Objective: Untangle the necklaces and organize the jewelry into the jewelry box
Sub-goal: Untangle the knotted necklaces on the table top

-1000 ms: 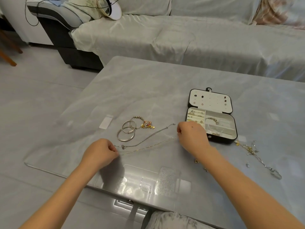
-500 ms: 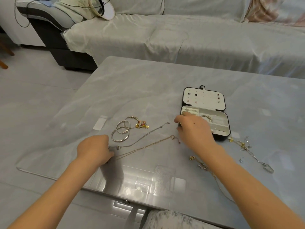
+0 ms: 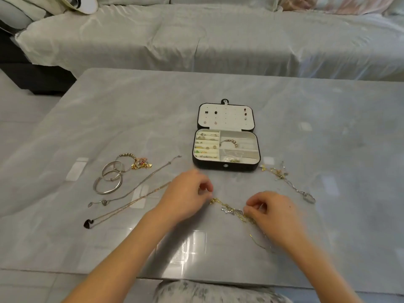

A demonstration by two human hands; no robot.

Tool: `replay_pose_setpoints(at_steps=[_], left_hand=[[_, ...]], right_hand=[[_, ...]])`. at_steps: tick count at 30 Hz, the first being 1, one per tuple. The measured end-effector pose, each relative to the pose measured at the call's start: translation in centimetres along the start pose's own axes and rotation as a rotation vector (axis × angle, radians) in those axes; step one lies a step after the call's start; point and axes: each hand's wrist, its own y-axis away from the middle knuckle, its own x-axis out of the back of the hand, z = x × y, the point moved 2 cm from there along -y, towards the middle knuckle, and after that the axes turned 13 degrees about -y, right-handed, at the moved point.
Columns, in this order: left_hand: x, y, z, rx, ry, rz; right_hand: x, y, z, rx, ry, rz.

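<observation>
Head view: a covered sofa [image 3: 218,40] runs along the far side. A grey table [image 3: 131,106] fills the middle of the frame and carries all the jewelry.

Both forearms reach in from the near edge. The left hand [image 3: 185,193] rests on the table with its fingers curled, and its fingertips lie at the gold end of a tangle [image 3: 229,207] of gold and silver chain. Whether they grip that end cannot be told. The right hand [image 3: 275,212] pinches the other part of the tangle between thumb and forefinger. More chain trails beneath that hand toward the near edge.

The box [image 3: 225,166] stands open beyond the hands, with its lid [image 3: 227,114] laid flat and studs pinned to it. Rings fill the left slots. A bead bracelet [image 3: 229,142] lies in a middle compartment.

A second tangle [image 3: 284,178] lies right of the box, well apart from the hands.

Left of the hands, a silver necklace [image 3: 140,182] and a pendant necklace [image 3: 122,209] lie straightened, side by side and apart. Two bangles [image 3: 109,178] lie overlapping farther left. A charm bracelet [image 3: 137,161] lies just beyond the bangles, touching them.
</observation>
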Motion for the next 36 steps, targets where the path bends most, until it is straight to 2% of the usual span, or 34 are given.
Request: replay_pose_setpoints(at_steps=[5, 12, 17, 19, 21, 23, 26, 36], left_hand=[[-2.2, -0.1, 0.0, -0.1, -0.017, 0.035], [-2.9, -0.5, -0.5, -0.182, -0.09, 0.108], [-2.8, -0.6, -0.4, -0.164, -0.18, 0.343], [-2.6, 0.2, 0.4, -0.295, -0.224, 0.422], [-3.1, 1.3, 1.1, -0.503, -0.239, 0.37], [-3.8, 2.3, 1.1, -0.637, -0.285, 0.252], [-4.7, 3.0, 0.6, -0.653, -0.327, 0.179], [-4.0, 4.5, -1.2, -0.689, -0.32, 0.163]], right_hand=[[-0.3, 0.9, 1.9, -0.015, -0.026, 0.06], [0.0, 1.8, 2.7, 0.067, 0.07, -0.033], [0.2, 1.4, 2.8, 0.112, 0.048, -0.044], [0.1, 1.2, 2.9, 0.162, 0.039, -0.045], [0.0, 1.1, 2.8, 0.217, 0.05, -0.046], [-0.1, 1.0, 2.7, 0.254, 0.06, -0.028], [-0.2, 0.7, 2.4, 0.293, 0.061, -0.022], [-0.5, 0.5, 2.0, 0.275, 0.098, -0.11]])
